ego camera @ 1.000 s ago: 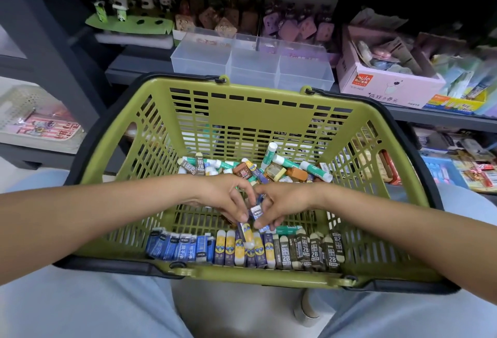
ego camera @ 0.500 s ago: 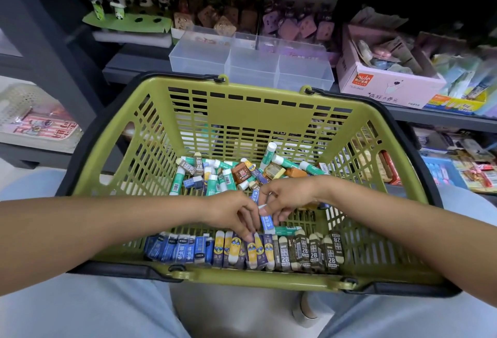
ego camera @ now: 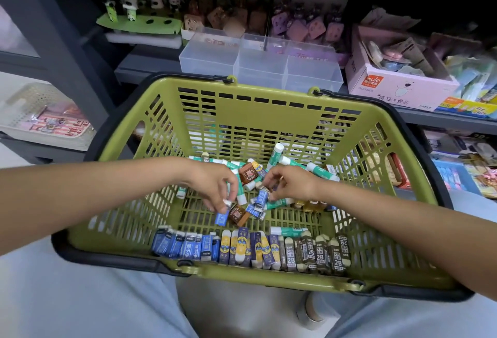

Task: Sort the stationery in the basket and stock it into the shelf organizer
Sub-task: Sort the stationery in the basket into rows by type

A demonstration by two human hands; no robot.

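Observation:
A green basket (ego camera: 263,117) rests on my lap. Along its near wall stand sorted rows: blue erasers (ego camera: 185,246), yellow-and-purple erasers (ego camera: 247,249) and dark 2B erasers (ego camera: 317,254). A loose pile of green glue sticks (ego camera: 275,156), brown erasers (ego camera: 238,214) and blue erasers lies in the middle. My left hand (ego camera: 215,187) pinches a small blue eraser (ego camera: 222,216) just above the basket floor. My right hand (ego camera: 290,181) has curled fingers on a blue eraser (ego camera: 261,199) in the pile. The clear shelf organizer (ego camera: 258,63) stands behind the basket.
A pink carton (ego camera: 398,90) of packets sits right of the organizer. Panda and bear figures (ego camera: 129,1) line the back of the shelf. A white mesh tray (ego camera: 40,114) sits on the left shelf unit. More goods fill the lower right shelf (ego camera: 462,165).
Both hands moved from the sorted rows near the front wall back up to the loose pile. My left hand now holds a blue eraser; my right hand reaches another.

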